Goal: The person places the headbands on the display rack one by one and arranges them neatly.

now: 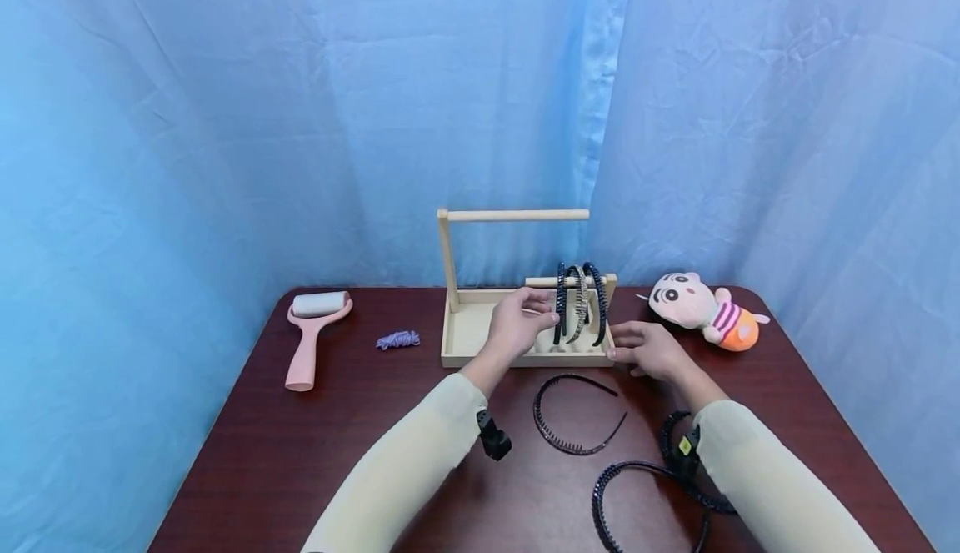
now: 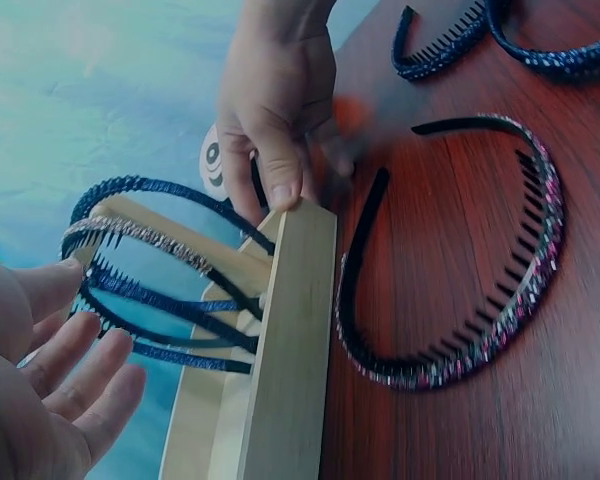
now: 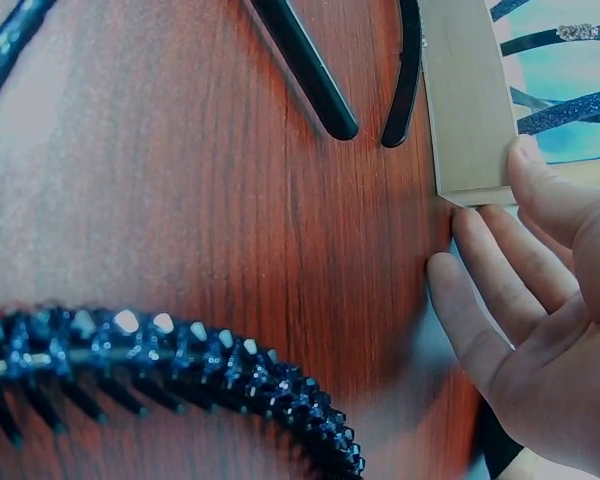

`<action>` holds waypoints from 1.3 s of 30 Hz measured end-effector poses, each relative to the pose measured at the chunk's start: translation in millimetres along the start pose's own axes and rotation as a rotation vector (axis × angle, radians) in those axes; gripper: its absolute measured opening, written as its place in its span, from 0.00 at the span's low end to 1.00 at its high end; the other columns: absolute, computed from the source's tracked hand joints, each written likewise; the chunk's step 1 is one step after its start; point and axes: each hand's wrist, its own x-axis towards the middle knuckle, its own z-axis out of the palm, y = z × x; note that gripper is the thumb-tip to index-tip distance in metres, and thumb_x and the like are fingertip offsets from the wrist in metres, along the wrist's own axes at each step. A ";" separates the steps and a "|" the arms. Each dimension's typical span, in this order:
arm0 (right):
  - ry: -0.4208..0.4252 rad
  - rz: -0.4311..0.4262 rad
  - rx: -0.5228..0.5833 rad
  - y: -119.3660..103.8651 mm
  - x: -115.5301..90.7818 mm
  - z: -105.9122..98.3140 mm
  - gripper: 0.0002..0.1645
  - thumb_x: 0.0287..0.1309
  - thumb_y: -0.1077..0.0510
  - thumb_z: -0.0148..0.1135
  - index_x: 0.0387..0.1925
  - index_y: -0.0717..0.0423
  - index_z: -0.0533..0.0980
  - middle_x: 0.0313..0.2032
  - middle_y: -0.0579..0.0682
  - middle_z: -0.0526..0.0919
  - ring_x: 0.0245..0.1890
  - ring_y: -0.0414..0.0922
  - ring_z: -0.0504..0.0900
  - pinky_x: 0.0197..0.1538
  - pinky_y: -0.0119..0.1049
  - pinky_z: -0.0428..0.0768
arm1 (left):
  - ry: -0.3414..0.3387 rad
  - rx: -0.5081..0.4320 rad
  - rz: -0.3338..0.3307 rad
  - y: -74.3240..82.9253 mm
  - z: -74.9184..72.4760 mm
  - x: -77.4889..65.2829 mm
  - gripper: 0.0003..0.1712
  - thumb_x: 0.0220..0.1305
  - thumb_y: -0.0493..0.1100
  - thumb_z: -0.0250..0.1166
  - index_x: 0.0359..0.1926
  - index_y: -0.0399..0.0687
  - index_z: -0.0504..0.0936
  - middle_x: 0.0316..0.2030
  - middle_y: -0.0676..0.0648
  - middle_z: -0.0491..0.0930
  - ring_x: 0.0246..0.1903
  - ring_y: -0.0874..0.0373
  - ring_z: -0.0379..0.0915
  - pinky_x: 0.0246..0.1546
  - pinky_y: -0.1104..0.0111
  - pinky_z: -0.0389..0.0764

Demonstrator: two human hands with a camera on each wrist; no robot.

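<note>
A wooden headband rack (image 1: 472,361) stands at the table's back, with several headbands on its lower bar. Among them are a silver glittery headband (image 2: 150,240) and a dark blue one (image 1: 600,303). My left hand (image 1: 517,319) is at the left side of these, its fingers loosely spread and the thumb touching or nearly touching a headband. My right hand (image 1: 648,349) holds the rack's right front corner, thumb (image 3: 545,190) over the rim and fingers outside. A pink-and-silver sparkly headband (image 2: 545,260) lies before the rack.
More dark headbands (image 1: 600,503) lie near the right forearm, partly hidden by it. A plush doll (image 1: 693,307) lies at the back right. To the left are a pink-handled lint roller (image 1: 306,353) and a purple cord bundle (image 1: 398,339). Blue curtains (image 1: 300,119) surround the table.
</note>
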 end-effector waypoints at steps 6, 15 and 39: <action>0.006 0.007 -0.001 1.9 -1.4 -1.6 0.36 0.67 0.56 0.69 0.71 0.64 0.68 0.64 0.69 0.76 0.51 0.51 0.85 0.41 0.48 0.87 | 0.016 -0.004 0.017 -5.9 -24.3 -7.9 0.20 0.64 0.39 0.73 0.56 0.44 0.85 0.44 0.43 0.87 0.45 0.48 0.85 0.45 0.63 0.84; -0.005 -0.001 -0.004 4.1 -4.2 -3.3 0.37 0.68 0.56 0.68 0.72 0.65 0.67 0.65 0.69 0.75 0.53 0.54 0.85 0.42 0.50 0.87 | 0.089 0.101 0.010 -30.4 -79.6 -18.6 0.18 0.64 0.42 0.73 0.54 0.41 0.86 0.42 0.42 0.88 0.45 0.48 0.84 0.42 0.62 0.84; -0.007 -0.004 -0.003 4.0 2.6 -1.5 0.36 0.67 0.56 0.69 0.71 0.64 0.68 0.65 0.69 0.76 0.52 0.53 0.85 0.41 0.48 0.87 | 0.007 0.200 -0.205 -101.4 -134.6 -37.6 0.26 0.70 0.44 0.67 0.65 0.38 0.79 0.51 0.39 0.86 0.47 0.51 0.84 0.44 0.59 0.85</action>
